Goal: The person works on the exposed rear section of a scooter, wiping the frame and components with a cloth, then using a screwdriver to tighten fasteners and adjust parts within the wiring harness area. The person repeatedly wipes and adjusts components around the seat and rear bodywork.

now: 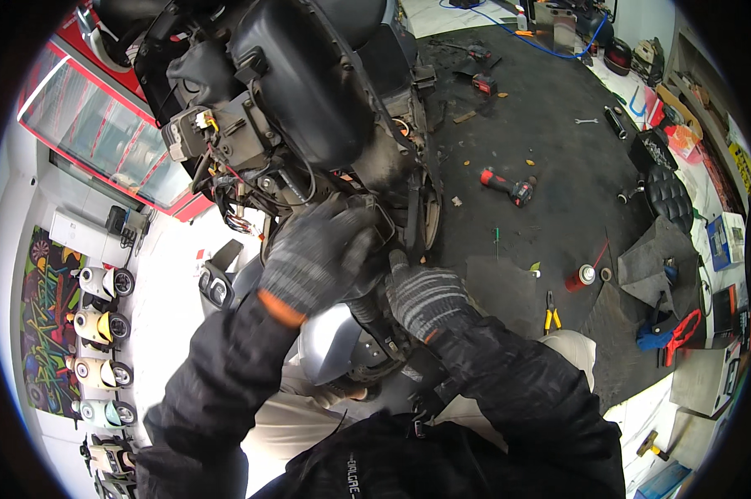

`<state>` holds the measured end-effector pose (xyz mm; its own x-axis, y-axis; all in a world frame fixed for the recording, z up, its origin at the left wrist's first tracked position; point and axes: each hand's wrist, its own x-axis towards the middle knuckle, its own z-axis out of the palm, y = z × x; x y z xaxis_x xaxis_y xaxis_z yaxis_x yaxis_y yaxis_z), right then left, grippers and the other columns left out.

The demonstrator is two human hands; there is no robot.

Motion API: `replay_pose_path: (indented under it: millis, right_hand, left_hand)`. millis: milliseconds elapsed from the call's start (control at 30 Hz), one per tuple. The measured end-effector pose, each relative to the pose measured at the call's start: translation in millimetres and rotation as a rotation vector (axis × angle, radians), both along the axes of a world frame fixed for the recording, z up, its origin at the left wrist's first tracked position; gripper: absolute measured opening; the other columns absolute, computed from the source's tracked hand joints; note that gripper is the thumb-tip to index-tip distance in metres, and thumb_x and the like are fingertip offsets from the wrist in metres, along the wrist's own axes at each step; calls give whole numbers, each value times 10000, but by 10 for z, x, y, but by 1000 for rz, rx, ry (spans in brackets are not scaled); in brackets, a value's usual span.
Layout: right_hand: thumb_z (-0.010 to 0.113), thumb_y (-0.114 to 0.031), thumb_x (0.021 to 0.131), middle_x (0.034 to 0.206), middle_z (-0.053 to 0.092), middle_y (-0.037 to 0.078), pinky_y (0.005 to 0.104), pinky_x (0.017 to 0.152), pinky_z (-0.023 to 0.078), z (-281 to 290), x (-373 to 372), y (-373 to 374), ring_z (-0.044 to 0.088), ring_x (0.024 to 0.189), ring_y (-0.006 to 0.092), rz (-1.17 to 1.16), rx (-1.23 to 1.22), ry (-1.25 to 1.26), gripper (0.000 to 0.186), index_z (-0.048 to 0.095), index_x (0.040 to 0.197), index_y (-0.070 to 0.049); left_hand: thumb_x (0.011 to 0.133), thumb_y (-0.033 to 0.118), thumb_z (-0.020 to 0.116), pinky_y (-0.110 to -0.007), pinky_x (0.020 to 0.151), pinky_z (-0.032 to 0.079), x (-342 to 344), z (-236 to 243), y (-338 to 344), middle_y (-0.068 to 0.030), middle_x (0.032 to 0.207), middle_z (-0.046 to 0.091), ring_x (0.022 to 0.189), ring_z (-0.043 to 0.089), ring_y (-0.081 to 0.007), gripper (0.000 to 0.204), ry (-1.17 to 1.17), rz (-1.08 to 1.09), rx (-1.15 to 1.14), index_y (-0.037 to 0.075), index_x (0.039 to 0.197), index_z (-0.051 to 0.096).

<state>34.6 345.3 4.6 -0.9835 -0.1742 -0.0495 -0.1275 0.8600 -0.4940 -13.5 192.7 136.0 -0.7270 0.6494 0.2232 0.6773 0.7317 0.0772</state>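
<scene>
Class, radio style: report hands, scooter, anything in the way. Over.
Left hand blurred at scooter, grip unclear. Right hand beside left, grip unclear. Scooter partly stripped. Exposed wires close to left hand.

The blurred left hand (321, 256) partly hides the vehicle (304, 91), which the top edge crops.

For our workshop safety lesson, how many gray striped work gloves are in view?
2: one striped work glove on the left hand, another on the right hand. Any others would be hidden.
</scene>
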Motion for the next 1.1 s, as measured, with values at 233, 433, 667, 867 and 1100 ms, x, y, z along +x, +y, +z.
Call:
replay_pose_path:
  millis: [233, 433, 667, 867, 1100]
  right_hand:
    - [553, -427, 1027, 769, 711, 210, 551, 680, 552, 180, -12, 418, 713, 767, 426, -249, -240, 221, 404, 646, 1121, -44]
    - [700, -453, 961, 935, 731, 277, 499, 821, 561, -53, -365, 1008, 712, 920, 435, -449, -67, 50, 484, 721, 1086, 15]
    - [649, -595, 934, 1067, 718, 305, 507, 916, 547, -214, -507, 1677, 696, 1037, 448, -468, 322, 53, 703, 671, 1213, 49]
    - [633, -533, 963, 1087, 726, 267, 510, 890, 541, -1236, -224, 3140, 676, 1060, 458, -623, 235, -14, 571, 696, 1136, 7]
    - [603, -474, 977, 1269, 671, 283, 496, 1008, 517, -3108, 1401, 3037, 622, 1222, 448, -564, 338, -600, 525, 656, 1286, -52]
  left_hand:
    - [887, 98, 738, -452, 813, 549, 535, -215, -763, -152, 1004, 704, 920, 683, -353, 202, -12, 55, 371, 59, 1085, 752]
    - [823, 182, 812, -521, 996, 482, 441, -533, -1017, -195, 1232, 652, 1161, 612, -417, 430, 119, 93, 307, 55, 1219, 704]
    - [849, 443, 762, -610, 1160, 321, 343, -776, -1169, -214, 1436, 551, 1342, 502, -440, 686, 144, 19, 192, 80, 1410, 605]
    - [871, 479, 738, -613, 1174, 298, 304, -765, -1217, -188, 1464, 531, 1358, 489, -405, 689, 87, 8, 164, 132, 1447, 590]
    - [919, 540, 686, -605, 1085, 388, 250, -886, -1124, -192, 1379, 577, 1272, 545, -405, 655, 181, 34, 192, 78, 1378, 612]
